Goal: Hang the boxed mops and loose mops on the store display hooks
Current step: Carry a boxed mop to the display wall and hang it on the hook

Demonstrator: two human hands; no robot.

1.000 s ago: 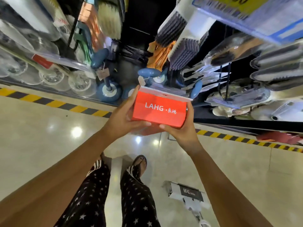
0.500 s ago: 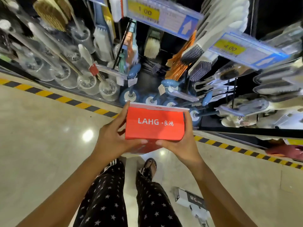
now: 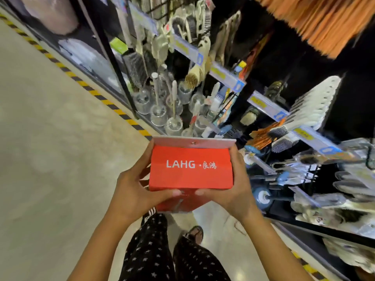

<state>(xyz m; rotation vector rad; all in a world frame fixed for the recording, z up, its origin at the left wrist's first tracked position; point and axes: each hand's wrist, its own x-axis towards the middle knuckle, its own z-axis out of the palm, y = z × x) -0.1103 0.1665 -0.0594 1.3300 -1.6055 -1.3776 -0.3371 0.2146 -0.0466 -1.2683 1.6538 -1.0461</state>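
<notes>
I hold a red mop box (image 3: 190, 167) printed "LAHG" at chest height, end-on to me. A white hang tab with a small hole (image 3: 193, 142) stands up along its top edge. My left hand (image 3: 134, 191) grips the box's left side, thumb under the front edge. On the right side my right hand (image 3: 235, 187) grips it the same way. The box's far end is hidden below. The display rack (image 3: 223, 76) with hooks and blue-yellow price tags rises just beyond the box.
Brushes, toilet-brush holders (image 3: 174, 122) and combs hang or stand on the rack. Orange broom bristles (image 3: 316, 19) hang at top right. A yellow-black floor stripe (image 3: 85, 84) marks the rack's base. Pale tiled floor lies to the left; my legs are below.
The view has swung up and left along the rack. Both hands still hold the red box, now raised with its white tab facing the display.
</notes>
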